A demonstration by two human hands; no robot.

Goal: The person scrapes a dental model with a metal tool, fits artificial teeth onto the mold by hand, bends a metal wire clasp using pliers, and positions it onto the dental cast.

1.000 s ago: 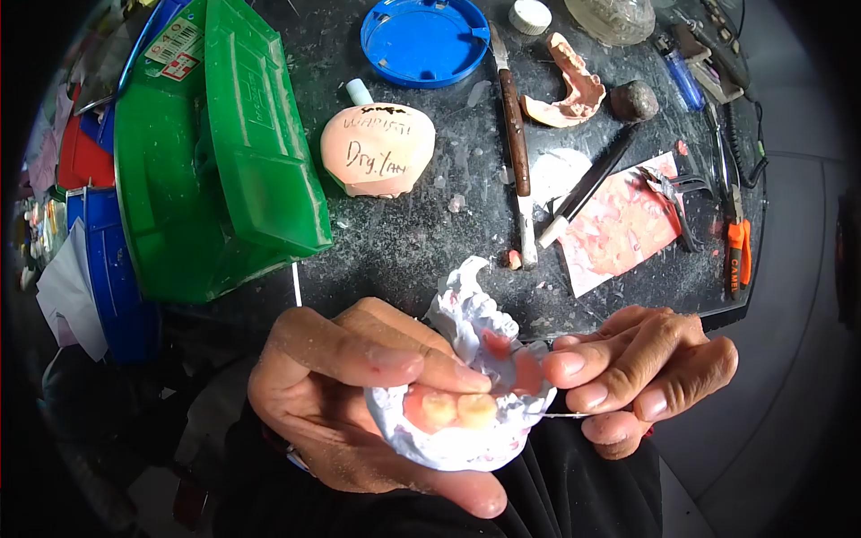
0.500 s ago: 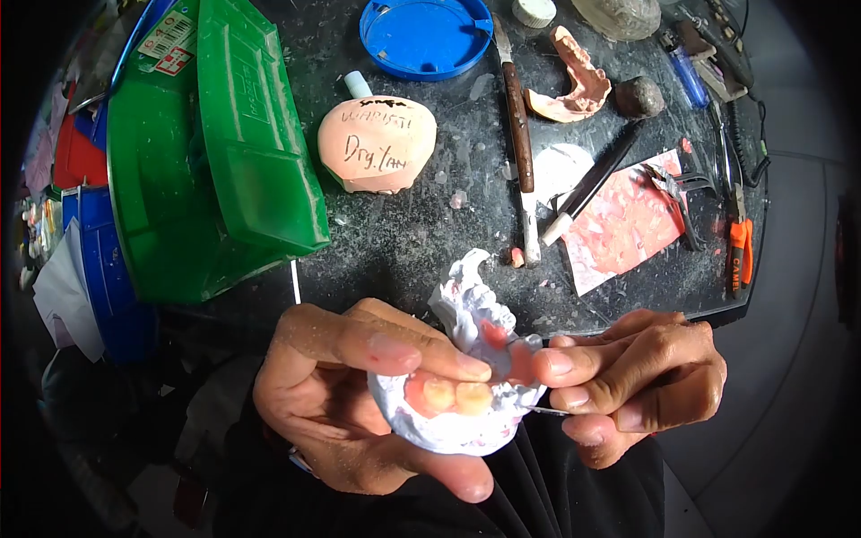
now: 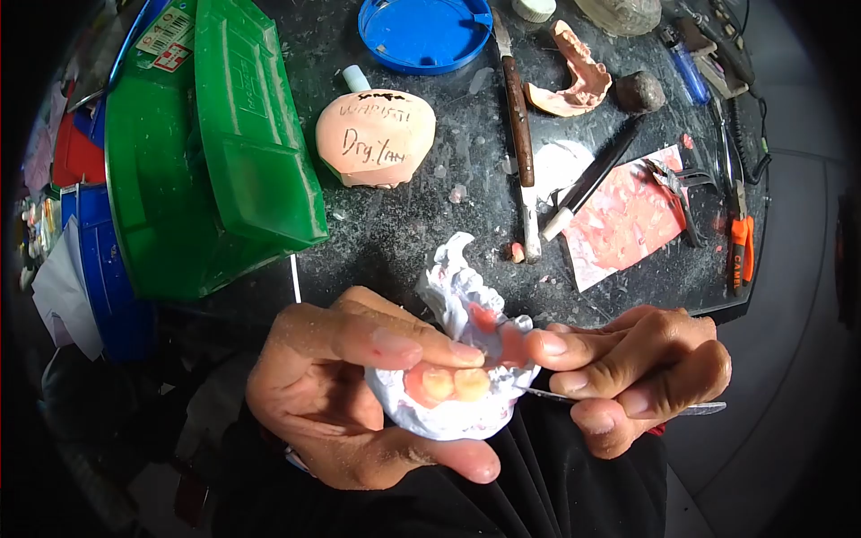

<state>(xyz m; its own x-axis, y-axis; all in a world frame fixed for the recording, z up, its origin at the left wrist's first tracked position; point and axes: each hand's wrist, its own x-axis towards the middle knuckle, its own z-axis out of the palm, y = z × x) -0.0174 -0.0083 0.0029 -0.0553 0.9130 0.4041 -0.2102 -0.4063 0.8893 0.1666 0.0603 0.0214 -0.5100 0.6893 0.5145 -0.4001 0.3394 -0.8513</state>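
My left hand (image 3: 332,386) is closed round a white plaster dental cast (image 3: 457,421), with fingers on top and thumb below. Set in pink wax (image 3: 416,387) on the cast are two yellowish artificial teeth (image 3: 456,383). More pink material shows further along the arch. Pinched in my right hand (image 3: 637,372) is a thin metal carving tool (image 3: 704,408), its flat end sticking out to the right. The other end reaches the cast's right edge, and one right fingertip rests close by the pink part. My fingers hide the tool's middle.
On the dark bench lie a green bin (image 3: 260,117), a blue lid (image 3: 426,36), a peach plaster block with handwriting (image 3: 377,139), and a wooden-handled knife (image 3: 518,117). Further right are a peach arch cast (image 3: 574,76), a pink wax sheet (image 3: 623,220) and pliers-like tools (image 3: 741,251).
The cast and both hands have shifted slightly up and left. The right hand has turned a little, so the carving tool's flat end now shows beyond it.
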